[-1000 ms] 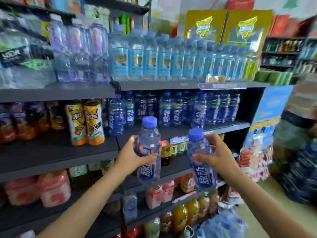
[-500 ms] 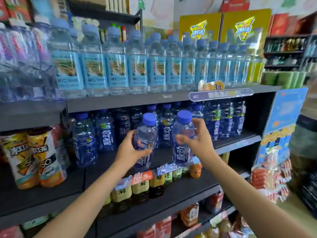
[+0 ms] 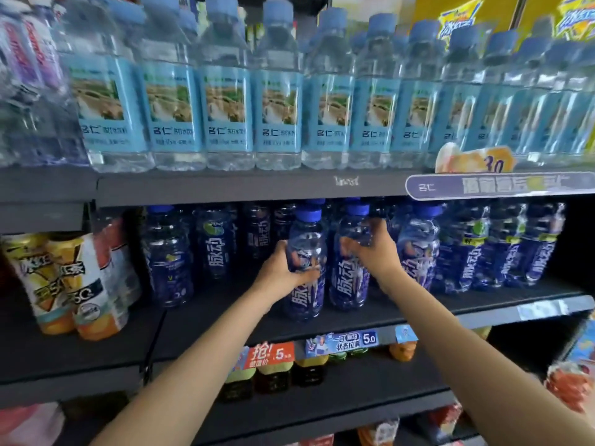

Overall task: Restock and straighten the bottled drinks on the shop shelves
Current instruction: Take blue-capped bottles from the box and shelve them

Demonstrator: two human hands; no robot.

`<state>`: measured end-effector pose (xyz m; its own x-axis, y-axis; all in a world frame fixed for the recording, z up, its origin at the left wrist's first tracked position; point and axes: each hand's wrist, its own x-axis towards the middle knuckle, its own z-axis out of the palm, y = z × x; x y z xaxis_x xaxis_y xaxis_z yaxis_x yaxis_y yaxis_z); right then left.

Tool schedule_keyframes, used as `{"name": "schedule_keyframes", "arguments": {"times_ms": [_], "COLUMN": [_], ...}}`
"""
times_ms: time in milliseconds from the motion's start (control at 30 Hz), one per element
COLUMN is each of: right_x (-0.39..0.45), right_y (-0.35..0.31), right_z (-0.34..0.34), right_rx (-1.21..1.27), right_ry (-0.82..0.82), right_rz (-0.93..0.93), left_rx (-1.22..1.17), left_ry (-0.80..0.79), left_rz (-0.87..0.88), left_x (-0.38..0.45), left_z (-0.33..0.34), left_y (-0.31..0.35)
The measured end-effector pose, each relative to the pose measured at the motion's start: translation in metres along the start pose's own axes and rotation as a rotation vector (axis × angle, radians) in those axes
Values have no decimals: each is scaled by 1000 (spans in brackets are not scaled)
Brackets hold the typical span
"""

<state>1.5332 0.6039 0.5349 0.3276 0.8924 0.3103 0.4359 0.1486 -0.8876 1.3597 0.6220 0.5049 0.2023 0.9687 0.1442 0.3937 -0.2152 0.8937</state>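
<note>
Your left hand is wrapped round one blue-capped bottle, and your right hand grips a second bottle just beside it; both stand upright on the middle shelf, in front of the dark blue row.

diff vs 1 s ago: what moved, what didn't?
Both blue-capped bottles went from mid-air in front of the shelves up and forward onto the middle shelf. The left bottle and right bottle now stand side by side at its front, beside the row of matching bottles. Unchanged: the left hand and right hand each keep their grip; nothing released. Water bottles above untouched.
</note>
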Motion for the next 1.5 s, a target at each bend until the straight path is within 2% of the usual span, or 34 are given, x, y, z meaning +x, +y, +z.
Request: {"name": "schedule_keyframes", "arguments": {"times_ms": [133, 267, 367, 400, 467, 567, 633, 700, 767, 833, 867, 933, 1067, 1200, 1300, 1500], "right_x": [3, -9, -36, -44, -58, -82, -102, -121, -144, -179, -198, -240, -334, -433, -498, -596], "right_y": [10, 16, 18, 15, 4, -21, -36, -46, -52, -56, -57, -58, -74, -93, -105, -137], "right_z": [1, 0, 0, 2, 11, 38, 60, 89, 127, 166, 187, 231, 326, 424, 489, 599], "right_rx": [-118, -237, -252, -236, -201, -138, -93, -108, -263, -558, -680, -760, -733, -792, -823, -797], "right_ry": [2, 68, 172, 161, 95, -99, -258, -479, -820, -1151, -1271, -1429, -1642, -1766, -1838, -1940], "right_rz": [-95, -178, -463, -560, -724, -801, -765, -744, -734, -812, -863, -910, -980, -1016, -995, -837], "left_rx": [128, 127, 124, 109, 49, 25, 82, 173, 256, 343, 396, 421, 364, 358, 304, 143], "left_ry": [-14, 189, 249, 268, 409, 674, 727, 699, 652, 645, 641, 657, 699, 569, 551, 758], "left_rz": [-117, -134, -113, -110, -104, -122, -182, -256, -371, -519, -598, -748, -1008, -1201, -1289, -1374], "left_x": [6, 4, -12, -22, -45, -90, -124, -169, -227, -294, -328, -393, -515, -621, -686, -756], "left_z": [20, 44, 54, 53, 40, -3, -38, -70, -93, -111, -122, -146, -203, -258, -297, -394], "left_y": [12, 10, 2, -3, -14, -32, -47, -71, -103, -136, -151, -179, -234, -289, -319, -351]}}
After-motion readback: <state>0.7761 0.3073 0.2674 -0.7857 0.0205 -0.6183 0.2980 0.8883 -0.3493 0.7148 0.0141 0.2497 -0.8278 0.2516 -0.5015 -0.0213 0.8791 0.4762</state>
